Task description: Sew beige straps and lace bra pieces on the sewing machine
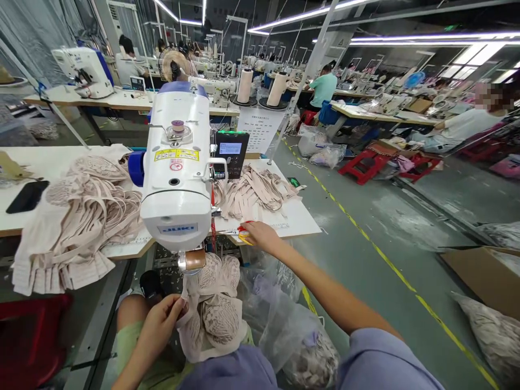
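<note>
My left hand [162, 320] is closed on a beige lace garment [215, 311] that hangs from under the head of a white sewing machine [176, 173] down onto my lap. My right hand [257, 234] reaches out to the table's front edge and closes on small red-and-yellow snips [239, 233]. A fan of beige straps [255, 189] lies on the table just beyond that hand. A large heap of beige lace pieces and straps [81, 211] sits to the left of the machine.
A black control panel [231, 154] stands behind the machine; a dark phone [27, 196] lies far left. Clear plastic bags of fabric [292, 330] sit by my right leg. Other people sew at tables beyond a yellow-lined aisle [365, 233]. A cardboard box [483, 276] is at right.
</note>
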A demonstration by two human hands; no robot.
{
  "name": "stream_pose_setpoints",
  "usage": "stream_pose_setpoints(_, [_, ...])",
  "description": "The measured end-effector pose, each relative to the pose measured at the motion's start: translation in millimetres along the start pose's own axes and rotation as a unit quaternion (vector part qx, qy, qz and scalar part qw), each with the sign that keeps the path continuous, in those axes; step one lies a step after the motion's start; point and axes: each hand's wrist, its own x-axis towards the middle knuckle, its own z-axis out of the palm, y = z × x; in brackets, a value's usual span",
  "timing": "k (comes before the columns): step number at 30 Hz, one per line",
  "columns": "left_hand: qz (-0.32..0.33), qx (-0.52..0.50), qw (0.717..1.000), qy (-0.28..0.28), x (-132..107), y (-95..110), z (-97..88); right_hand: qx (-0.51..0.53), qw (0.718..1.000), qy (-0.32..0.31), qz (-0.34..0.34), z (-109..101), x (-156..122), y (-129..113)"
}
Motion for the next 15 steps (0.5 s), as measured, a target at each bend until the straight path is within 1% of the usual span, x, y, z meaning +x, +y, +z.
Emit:
stream_pose_setpoints(4, [0.005, -0.027, 1.000, 0.004, 3.6, -1.5, 2.3, -0.006, 1.000, -0.010, -0.007, -8.1, -0.6, 1.6])
stream_pose_setpoints(6, [0.001, -0.050, 0.999, 0.009, 5.8, -5.3, 1.8, -0.004, 1.000, -0.004, 0.001, -18.1, -4.9, 6.9])
stream_pose_setpoints(8, [-0.008, -0.079, 0.997, 0.013, 7.4, -8.3, 0.7, 0.001, 1.000, 0.009, 0.014, -29.5, -17.0, 13.7])
stream_pose_setpoints(10, [-0.016, -0.105, 0.994, 0.019, 7.3, -8.7, 0.3, 0.041, 0.997, 0.049, 0.038, -38.6, -38.1, 17.2])
stream_pose_setpoints(12, [-0.019, -0.128, 0.991, 0.024, 5.6, -6.7, 1.5, 0.117, 0.985, 0.107, 0.073, -42.6, -66.0, 11.8])
stream_pose_setpoints(13, [-0.021, -0.145, 0.989, 0.025, 4.6, -5.3, 2.7, 0.161, 0.974, 0.132, 0.089, -42.2, -81.0, 4.6])
stream_pose_setpoints(14, [-0.022, -0.165, 0.986, 0.022, 4.0, -4.1, 4.1, 0.198, 0.964, 0.143, 0.100, -40.4, -95.8, -5.7])
stream_pose_setpoints(15, [-0.026, -0.189, 0.981, 0.020, 3.8, -3.4, 5.5, 0.228, 0.958, 0.142, 0.098, -37.1, -109.8, -18.7])
